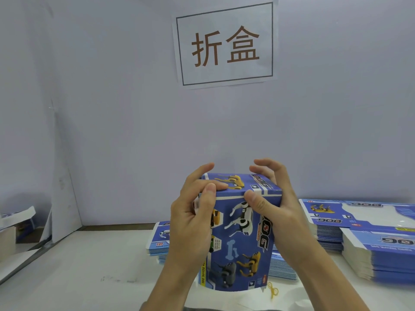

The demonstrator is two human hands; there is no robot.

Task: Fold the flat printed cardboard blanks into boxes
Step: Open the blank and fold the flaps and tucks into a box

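Behind the fingers hangs a white paper sign (225, 44) with brown characters on the pale wall (112, 108), and to the right of the right fingers thick stacks of flat blue printed cardboard blanks (368, 239) lie on the white table (78, 277). Between the two hands, above the table, stands upright the folded blue cardboard box (243, 239) printed with robot dogs. The left hand (193, 223) grips its left upper edge with curled fingers, thumb pressing the top rim, while the right hand (275, 209) presses its thumb on the top front edge, fingers arched and spread over the top flap.
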